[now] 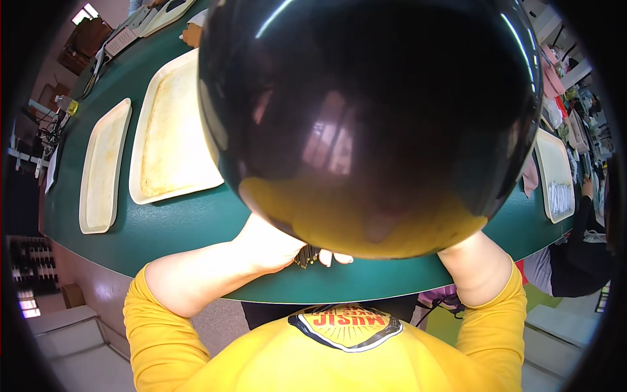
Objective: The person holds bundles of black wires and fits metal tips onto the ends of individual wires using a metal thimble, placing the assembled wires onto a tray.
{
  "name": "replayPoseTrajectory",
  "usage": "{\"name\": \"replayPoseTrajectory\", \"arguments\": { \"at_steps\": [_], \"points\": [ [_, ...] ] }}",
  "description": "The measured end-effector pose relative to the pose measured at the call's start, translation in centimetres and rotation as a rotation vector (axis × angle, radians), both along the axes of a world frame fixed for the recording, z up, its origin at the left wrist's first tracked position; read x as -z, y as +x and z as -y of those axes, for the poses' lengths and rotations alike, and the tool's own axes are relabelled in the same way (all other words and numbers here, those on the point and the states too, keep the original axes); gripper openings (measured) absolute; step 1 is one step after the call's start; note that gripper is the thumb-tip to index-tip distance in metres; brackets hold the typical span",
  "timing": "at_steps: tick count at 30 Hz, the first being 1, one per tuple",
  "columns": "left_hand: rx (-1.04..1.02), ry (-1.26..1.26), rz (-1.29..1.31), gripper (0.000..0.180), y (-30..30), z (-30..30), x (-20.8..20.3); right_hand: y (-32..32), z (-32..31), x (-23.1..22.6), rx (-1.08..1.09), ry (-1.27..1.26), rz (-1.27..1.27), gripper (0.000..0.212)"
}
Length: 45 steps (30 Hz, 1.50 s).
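Observation:
A large glossy black dome [372, 130], rounded and reflective like a lamp shade, hangs over the work and covers most of both hands. Below its lower left edge shows the heel of my left hand [277, 248]. Beside that palm pokes out a bundle of thin dark rods [305, 257] with yellowish tips. Two fingertips appear just right of the rods, so my left hand seems closed around them. Of my right hand [465, 247] only the wrist end is visible at the dome's lower right; its fingers are hidden.
A green table [189, 228] curves around me. On the left lie a narrow cream tray [98, 176] and a larger cream tray [176, 124]. Another tray [545, 150] at right holds many thin pale pieces. Beyond it, a co-worker's dark sleeve [581, 238] reaches over the table.

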<state>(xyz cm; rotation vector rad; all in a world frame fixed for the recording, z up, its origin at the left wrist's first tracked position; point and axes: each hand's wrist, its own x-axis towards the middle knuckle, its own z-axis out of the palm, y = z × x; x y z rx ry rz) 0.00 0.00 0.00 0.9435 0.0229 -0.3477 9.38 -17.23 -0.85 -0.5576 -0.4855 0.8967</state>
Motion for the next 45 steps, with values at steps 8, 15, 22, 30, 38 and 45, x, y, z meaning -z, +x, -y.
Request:
{"name": "replayPoseTrajectory", "arguments": {
  "at_steps": [8, 15, 22, 30, 38, 45],
  "points": [
    [0.053, 0.180, 0.045, 0.007, -0.1, 0.1, 0.6, 0.7, 1.4, -1.8, 0.737, -0.294, 1.049, 0.018],
    [-0.257, -0.161, -0.112, 0.017, -0.4, 1.7, 2.0, -1.8, 0.2, -3.6, 0.697, -0.273, 1.941, 0.021],
    [0.066, 0.094, -0.056, 0.013, -0.2, 1.1, 0.2, -2.6, 0.1, -3.3, 0.388, -0.388, 0.630, 0.015],
    [0.198, 0.287, 0.038, 0.009, -0.3, 1.2, 0.0, -1.5, 0.4, -3.7, 0.311, -0.560, 0.944, 0.016],
    [0.075, -0.074, -0.023, 0.002, -0.3, 0.8, 0.6, -0.5, 0.3, -0.4, 0.482, -0.395, 0.627, 0.017],
    [0.098, -0.109, -0.068, 0.011, -0.6, 0.6, 0.6, -1.7, 0.3, -1.2, 0.812, -0.390, 1.048, 0.005]
  ]
}}
